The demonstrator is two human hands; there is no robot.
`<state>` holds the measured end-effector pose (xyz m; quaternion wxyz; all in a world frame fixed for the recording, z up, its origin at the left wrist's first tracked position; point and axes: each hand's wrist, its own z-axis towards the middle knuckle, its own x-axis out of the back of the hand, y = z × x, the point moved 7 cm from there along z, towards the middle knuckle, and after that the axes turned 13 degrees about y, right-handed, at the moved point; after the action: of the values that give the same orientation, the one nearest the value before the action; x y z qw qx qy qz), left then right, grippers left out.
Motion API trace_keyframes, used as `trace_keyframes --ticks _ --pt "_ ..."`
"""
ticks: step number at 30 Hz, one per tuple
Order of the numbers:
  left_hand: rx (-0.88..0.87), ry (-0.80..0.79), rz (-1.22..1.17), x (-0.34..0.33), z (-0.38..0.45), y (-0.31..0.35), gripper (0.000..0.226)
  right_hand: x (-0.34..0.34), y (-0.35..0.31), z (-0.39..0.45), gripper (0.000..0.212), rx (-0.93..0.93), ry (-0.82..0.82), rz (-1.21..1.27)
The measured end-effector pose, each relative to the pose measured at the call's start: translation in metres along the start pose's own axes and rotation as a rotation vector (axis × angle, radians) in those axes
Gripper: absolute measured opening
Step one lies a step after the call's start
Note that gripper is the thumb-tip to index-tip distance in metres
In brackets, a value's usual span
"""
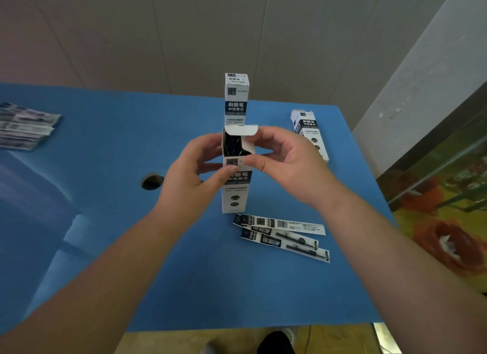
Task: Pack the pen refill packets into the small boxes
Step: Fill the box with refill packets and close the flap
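White card with a navy band of Chinese lettering: the small refill box (235,185) stands upright on the blue table (158,274), its top flap (241,130) folded open, and we hold it from both sides. Our left hand (196,179) curls round its left edge, thumb pressed across the front just under the opening. Our right hand (284,161) pinches the side tuck flap between thumb and forefinger, the other fingers arched above it. Inside the open mouth, between our two sets of fingertips, dark refill packets stand packed on end.

Directly beyond our fingers a second, closed box (236,98) stands upright. Past our right knuckles a third box (309,132) lies flat on the table. Below our right wrist, just beside the held box's foot, three loose refill packets (283,235) lie overlapping, printed white and black. Well off to the left of our left hand, a fanned heap of further packets (25,125) rests at the table's edge. A round hole (152,181) opens in the tabletop near our left palm.
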<state>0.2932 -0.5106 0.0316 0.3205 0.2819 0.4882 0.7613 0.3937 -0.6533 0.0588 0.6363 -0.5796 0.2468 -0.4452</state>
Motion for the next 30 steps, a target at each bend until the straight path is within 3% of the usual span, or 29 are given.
trace_keyframes --ticks 6,13,17,21,25,30 --pt "-0.042 0.009 0.042 0.002 0.002 0.007 0.048 -0.001 -0.008 0.001 0.039 0.134 -0.001 -0.022" --pt "-0.082 -0.006 0.016 -0.001 -0.001 0.009 0.048 0.002 0.002 0.001 0.059 0.049 -0.004 -0.042" --pt "-0.109 -0.037 0.089 -0.002 0.001 0.012 0.036 0.001 -0.008 0.001 0.039 0.128 -0.048 -0.074" --pt "-0.092 -0.059 0.099 -0.004 0.002 0.013 0.034 0.005 -0.022 -0.003 0.005 0.159 0.050 0.074" --pt "-0.060 -0.050 0.106 -0.001 0.003 0.012 0.038 0.006 -0.020 -0.003 0.019 0.145 0.120 0.087" --pt "-0.026 -0.056 0.044 0.000 0.002 0.021 0.039 0.002 -0.024 -0.007 0.021 0.226 0.071 -0.040"
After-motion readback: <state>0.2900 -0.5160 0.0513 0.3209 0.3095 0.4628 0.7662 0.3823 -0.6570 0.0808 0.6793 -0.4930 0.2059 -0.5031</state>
